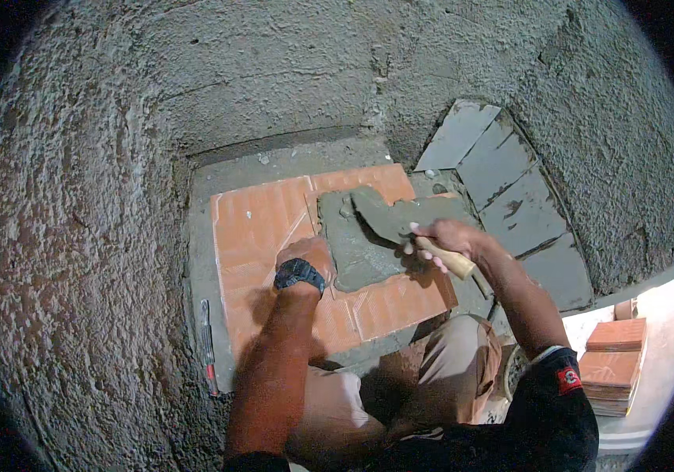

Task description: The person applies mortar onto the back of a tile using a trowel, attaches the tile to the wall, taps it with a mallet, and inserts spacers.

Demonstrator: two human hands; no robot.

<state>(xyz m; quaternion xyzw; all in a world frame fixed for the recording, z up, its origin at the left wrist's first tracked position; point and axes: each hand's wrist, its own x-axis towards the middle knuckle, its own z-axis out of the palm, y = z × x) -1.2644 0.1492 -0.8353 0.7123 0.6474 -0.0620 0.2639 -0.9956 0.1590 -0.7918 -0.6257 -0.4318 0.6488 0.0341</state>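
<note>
Trowel [380,220], centre of the frame: curved metal blade, wooden handle; blade lies over wet mortar, its lower face hidden, its edge hard to separate from the grey around it.

Right hand [453,237], right of centre: fingers closed around the trowel handle; part of the grip hidden behind the hand.

Left hand [305,253], centre left: black watch [299,273] at the wrist; hand at the left edge of the mortar, above the tiles; fingers mostly hidden, so cannot tell whether they pinch a tile edge.

Mortar [360,256], grey, 1 spread patch, centre; covers part of the orange tiles [258,228], whose joints beneath it cannot be seen.

Grey tiles [502,177], upper right to right, smeared.

Slim tool [208,346], lower left: grey and red, kind unclear.

Tile stack [616,362], lower right: orange, count unclear in glare.

Round container [516,370], lower right: mostly hidden behind knee and sleeve.

Rough wall [274,79], upper frame: cut off by the dark lens rim.
</note>
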